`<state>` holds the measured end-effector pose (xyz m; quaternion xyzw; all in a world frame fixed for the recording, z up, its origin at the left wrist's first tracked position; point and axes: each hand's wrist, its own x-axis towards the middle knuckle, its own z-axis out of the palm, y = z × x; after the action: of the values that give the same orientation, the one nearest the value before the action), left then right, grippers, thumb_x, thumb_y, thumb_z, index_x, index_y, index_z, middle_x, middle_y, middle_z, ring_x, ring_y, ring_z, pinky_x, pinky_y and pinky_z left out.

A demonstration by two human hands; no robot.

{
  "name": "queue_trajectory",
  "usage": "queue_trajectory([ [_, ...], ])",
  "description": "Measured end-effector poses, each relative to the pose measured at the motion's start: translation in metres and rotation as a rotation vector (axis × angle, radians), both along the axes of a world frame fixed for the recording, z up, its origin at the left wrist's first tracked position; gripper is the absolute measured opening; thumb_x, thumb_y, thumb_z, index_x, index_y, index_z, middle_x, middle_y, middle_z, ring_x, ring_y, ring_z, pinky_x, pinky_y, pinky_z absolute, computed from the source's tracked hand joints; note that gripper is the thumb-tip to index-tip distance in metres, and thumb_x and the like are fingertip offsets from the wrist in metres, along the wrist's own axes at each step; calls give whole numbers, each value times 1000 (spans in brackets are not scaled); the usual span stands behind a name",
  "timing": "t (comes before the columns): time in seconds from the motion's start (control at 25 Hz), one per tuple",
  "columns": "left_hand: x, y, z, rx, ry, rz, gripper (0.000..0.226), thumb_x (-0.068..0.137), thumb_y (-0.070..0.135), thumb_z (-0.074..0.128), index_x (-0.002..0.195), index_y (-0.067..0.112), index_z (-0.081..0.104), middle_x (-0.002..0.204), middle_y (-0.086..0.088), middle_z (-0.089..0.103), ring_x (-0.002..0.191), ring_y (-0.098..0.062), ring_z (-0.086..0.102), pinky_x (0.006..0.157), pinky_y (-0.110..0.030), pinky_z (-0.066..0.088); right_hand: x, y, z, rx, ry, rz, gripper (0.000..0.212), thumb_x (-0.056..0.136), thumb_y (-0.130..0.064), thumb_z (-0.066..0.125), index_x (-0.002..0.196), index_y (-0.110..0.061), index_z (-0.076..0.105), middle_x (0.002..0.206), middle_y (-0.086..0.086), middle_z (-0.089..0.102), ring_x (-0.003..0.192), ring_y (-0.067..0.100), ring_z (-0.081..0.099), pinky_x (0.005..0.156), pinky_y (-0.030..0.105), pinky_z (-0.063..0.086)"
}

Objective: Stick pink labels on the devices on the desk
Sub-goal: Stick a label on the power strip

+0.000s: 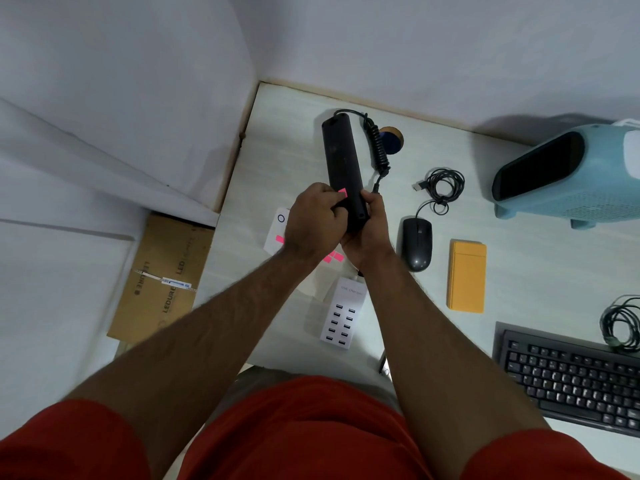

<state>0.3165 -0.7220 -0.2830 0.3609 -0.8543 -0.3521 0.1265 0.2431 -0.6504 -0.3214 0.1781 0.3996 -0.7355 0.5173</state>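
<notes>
Head view: both hands hold a long black plastic power strip (343,168) above the pale desk (519,271), near its left edge. Right hand (369,226) fingers wrap its near end; left hand (313,220) fingertips press a small pink label (343,192) onto it. White label sheet (277,233) lies beneath.

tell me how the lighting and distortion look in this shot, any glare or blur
Head view: dim, soft, bluish light with no glare; the heater throws a faint shadow on the wall behind it. Wide-angle bending curves the desk edges and stretches the forearms. The pink label on the black power strip stays sharp; corners are softer.
</notes>
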Motion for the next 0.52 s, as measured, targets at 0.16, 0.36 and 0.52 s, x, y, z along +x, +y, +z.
queue_trajectory([
  [0.16, 7, 2, 0, -37, 5, -49, 34, 89, 13, 47, 113, 3, 69, 106, -16, 69, 93, -27, 64, 87, -29, 50, 1, 0, -3, -11, 0, -11, 39, 99, -35, 44, 123, -7, 59, 98, 11, 68, 88, 22, 69, 72, 28, 59],
  [0.36, 9, -1, -3, 119, 39, 143, 28, 91, 13, 47, 97, 2, 72, 94, -13, 73, 85, -22, 67, 85, -31, 57, 2, -1, -3, 67, 60, 53, 30, 99, -33, 45, 112, -11, 61, 93, 10, 67, 84, 21, 65, 74, 33, 58],
  [0.52, 13, -7, -11, 134, 20, 249, 24, 91, 5, 49, 91, 4, 73, 89, -10, 73, 85, -18, 66, 77, -21, 50, -6, -7, -14, 513, 609, 262, 14, 92, -27, 56, 100, -21, 66, 81, -1, 62, 74, 14, 58, 68, 34, 51],
])
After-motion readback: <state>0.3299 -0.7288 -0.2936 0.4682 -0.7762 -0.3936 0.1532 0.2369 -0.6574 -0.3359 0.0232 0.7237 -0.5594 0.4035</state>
